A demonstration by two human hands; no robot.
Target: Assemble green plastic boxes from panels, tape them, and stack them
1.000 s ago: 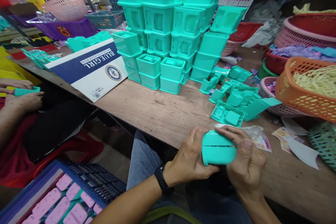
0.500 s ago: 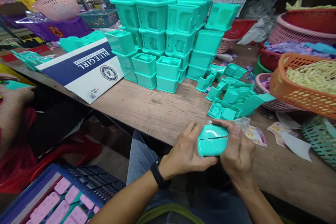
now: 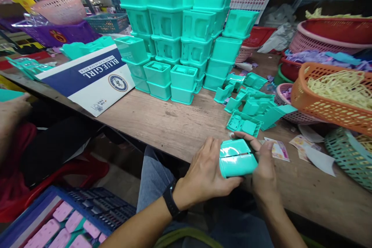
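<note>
- The left hand [image 3: 205, 174] and the right hand [image 3: 265, 174] hold a teal plastic box [image 3: 236, 159] between them, just above the near edge of the wooden desk [image 3: 174, 124].
- The left hand's fingers [image 3: 209, 151] lie flat and together against the box's left side, with the thumb tucked under its lower edge.
- The right hand's fingers [image 3: 247, 137] curl round the far side of the box, and its thumb presses on the right end; both hands are closed on it.
- The box shows a seam running across its top face, dividing it into two panels.
- A black wristband [image 3: 171, 205] sits on the left wrist.
- Just beyond the hands lies a loose heap of teal parts [image 3: 252, 104], and near the right hand a few printed paper slips [image 3: 279, 149] lie on the desk.
- Further back stands a tall stack of teal boxes [image 3: 180, 27].
- To its left lies a blue and white carton [image 3: 90, 77] printed with "BLUE GIRL".
- On the right an orange basket [image 3: 319, 100] holds pale yellow strands.
- At the left edge another person's hand [image 3: 11, 110] holds a teal piece.
- Below, a blue crate [image 3: 43, 217] carries pink parts.
</note>
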